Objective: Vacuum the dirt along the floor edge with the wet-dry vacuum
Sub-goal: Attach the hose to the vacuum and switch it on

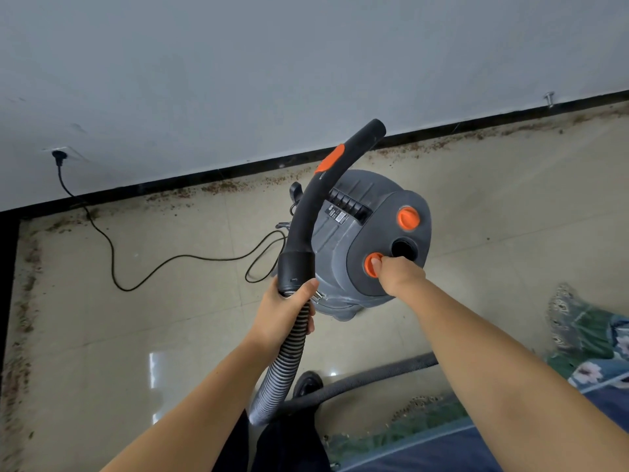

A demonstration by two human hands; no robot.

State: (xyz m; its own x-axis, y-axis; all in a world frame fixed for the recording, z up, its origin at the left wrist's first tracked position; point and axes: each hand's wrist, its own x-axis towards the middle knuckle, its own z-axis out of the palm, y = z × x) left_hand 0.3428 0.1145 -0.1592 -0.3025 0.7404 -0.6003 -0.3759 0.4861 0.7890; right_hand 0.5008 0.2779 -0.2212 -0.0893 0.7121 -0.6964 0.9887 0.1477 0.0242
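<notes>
Head view looks down on a grey wet-dry vacuum (360,240) standing on the tiled floor (170,318), near the black baseboard (238,172). The left hand (284,313) grips the ribbed hose (282,366) just below the black collar of the curved wand handle (326,185), fingers wrapped round it. The right hand (396,275) is curled, thumb pressing an orange knob (371,269) on the vacuum's top — beside an open port (404,249). Brown dirt (221,187) lies along the floor edge below the baseboard and down the left side. A black cord (112,247) runs from a wall socket (58,156) to the vacuum.
</notes>
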